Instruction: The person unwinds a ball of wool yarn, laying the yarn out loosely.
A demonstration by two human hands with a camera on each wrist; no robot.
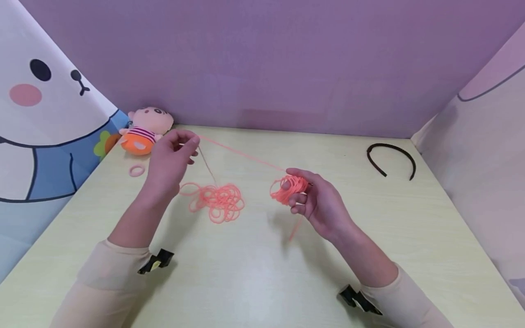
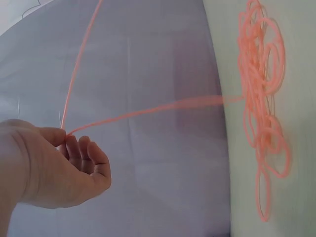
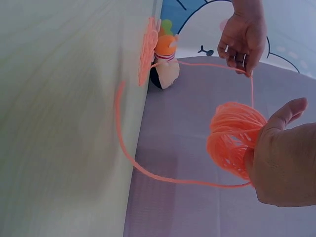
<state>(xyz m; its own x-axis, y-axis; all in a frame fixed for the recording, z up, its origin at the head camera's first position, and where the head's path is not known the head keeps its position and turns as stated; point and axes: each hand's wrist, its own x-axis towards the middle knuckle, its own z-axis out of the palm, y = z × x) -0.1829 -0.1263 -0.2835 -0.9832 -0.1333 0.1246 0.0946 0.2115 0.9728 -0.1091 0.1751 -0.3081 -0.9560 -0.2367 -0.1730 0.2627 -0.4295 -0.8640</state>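
Note:
Between thumb and fingertips my left hand (image 1: 171,157) pinches a strand of coral-pink yarn (image 2: 79,69), held up above the table. From there one length runs down to a loose, looped pile of the same yarn (image 1: 221,200) on the tabletop. The other length stretches across to a wound bundle of yarn (image 3: 234,136) in my right hand (image 1: 324,205). My right fingers hold that bundle off the table, with several of its loops around them. A free tail of yarn (image 3: 148,173) hangs from the right hand towards the table.
A plush doll (image 1: 145,130) in orange and stripes sits at the table's back left corner. In front of it lies a small pink ring (image 1: 136,171). A dark headband (image 1: 391,146) lies at the back right. Purple fabric (image 1: 287,68) stands behind the table (image 1: 246,282).

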